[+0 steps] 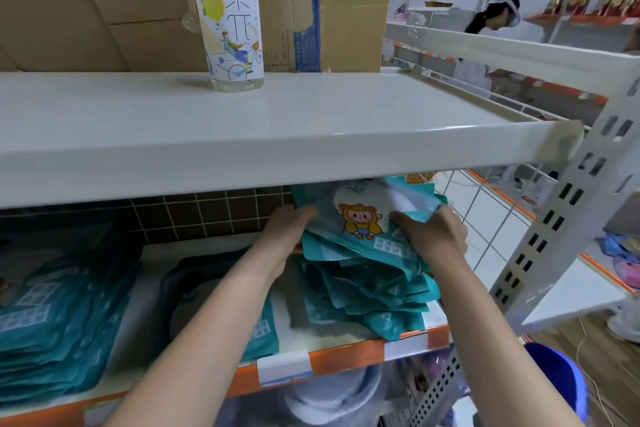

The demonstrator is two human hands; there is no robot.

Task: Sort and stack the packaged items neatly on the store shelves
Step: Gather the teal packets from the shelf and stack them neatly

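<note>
A teal packet with a cartoon figure (360,218) is tilted up on top of a messy pile of teal packets (370,291) at the right end of the lower shelf (346,354). My left hand (287,229) grips the packet's left edge. My right hand (433,236) grips its right side, fingers curled over the front. A flatter stack of teal packets (52,322) lies at the left of the same shelf, and a single packet (256,329) lies in the middle under my left forearm.
The white upper shelf (277,135) hangs close above my hands, carrying a tea bottle (232,17) and cardboard boxes (329,3). A slotted upright post (554,218) stands right of the pile. Another person (491,31) works at shelves behind. A blue bucket (554,385) sits lower right.
</note>
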